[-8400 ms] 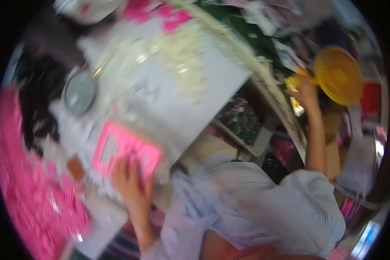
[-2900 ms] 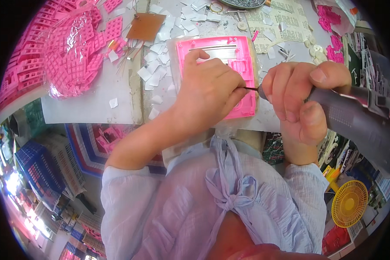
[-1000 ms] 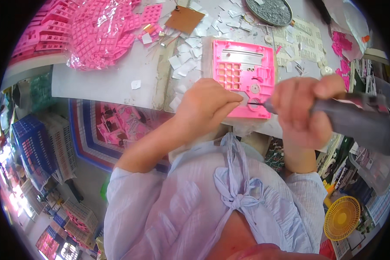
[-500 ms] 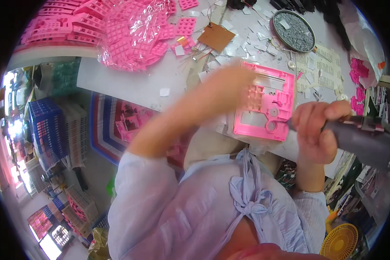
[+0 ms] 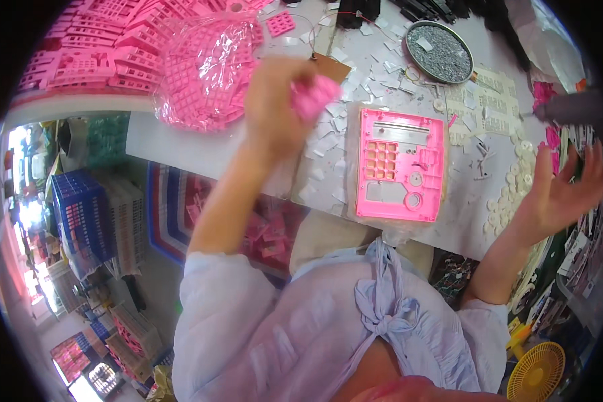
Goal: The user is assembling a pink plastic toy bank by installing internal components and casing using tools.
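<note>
My left hand (image 5: 273,110) is closed round a pink plastic piece (image 5: 319,97), raised over the table beside the clear bag of pink button pads (image 5: 208,77). Motion blurs the piece, so its exact kind is unclear. My right hand (image 5: 563,194) is open with its fingers spread, at the right edge of the table. Just beyond its fingertips hangs a dark power screwdriver (image 5: 573,108), apart from the hand. Between my hands a pink plastic casing (image 5: 435,194) lies on a clear-wrapped pad, its inner side up, showing a grid of square holes and a round ring.
A round tray of small screws (image 5: 417,30) stands at the back. Pink casings (image 5: 80,63) are piled at the far left. A brown square board (image 5: 333,68), white scraps and white round parts (image 5: 499,211) lie about. Below left is a striped bin (image 5: 162,208); a yellow fan (image 5: 536,372) is lower right.
My right hand has let go of the screwdriver and opened. My left hand has moved left from the casing, carrying a pink piece. The tool has swung up and back.
</note>
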Demonstrator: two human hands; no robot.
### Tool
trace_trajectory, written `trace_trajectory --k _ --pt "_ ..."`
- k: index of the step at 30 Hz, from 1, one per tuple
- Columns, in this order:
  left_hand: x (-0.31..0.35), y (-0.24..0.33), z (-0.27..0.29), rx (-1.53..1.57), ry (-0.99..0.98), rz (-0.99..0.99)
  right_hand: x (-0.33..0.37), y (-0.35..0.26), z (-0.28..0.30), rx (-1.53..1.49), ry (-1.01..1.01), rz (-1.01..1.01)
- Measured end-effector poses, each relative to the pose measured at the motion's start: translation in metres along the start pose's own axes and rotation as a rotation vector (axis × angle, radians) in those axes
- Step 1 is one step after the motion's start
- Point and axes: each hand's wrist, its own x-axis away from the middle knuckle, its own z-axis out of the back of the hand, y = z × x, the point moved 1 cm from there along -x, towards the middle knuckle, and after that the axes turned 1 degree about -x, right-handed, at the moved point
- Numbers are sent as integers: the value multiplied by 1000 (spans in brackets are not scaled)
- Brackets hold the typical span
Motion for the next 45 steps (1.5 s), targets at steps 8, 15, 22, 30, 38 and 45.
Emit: trace_trajectory --k 8,15,22,30,38,45 --pt "31 72 -23 205 -153 -172 54 -54 -50 -304 -637 247" --pt "63 91 -12 583 -400 402 63 -45 -33 -642 -892 -216" --pt "82 111 5 693 -572 763 73 -60 -37 -423 -1086 -248" --pt "142 73 32 486 -133 713 79 -43 -15 -415 -1001 -542" --pt "207 107 -6 86 -751 564 81 -50 -16 -475 -992 -423" --pt "201 118 5 438 -710 585 90 -47 3 -436 -975 -316"
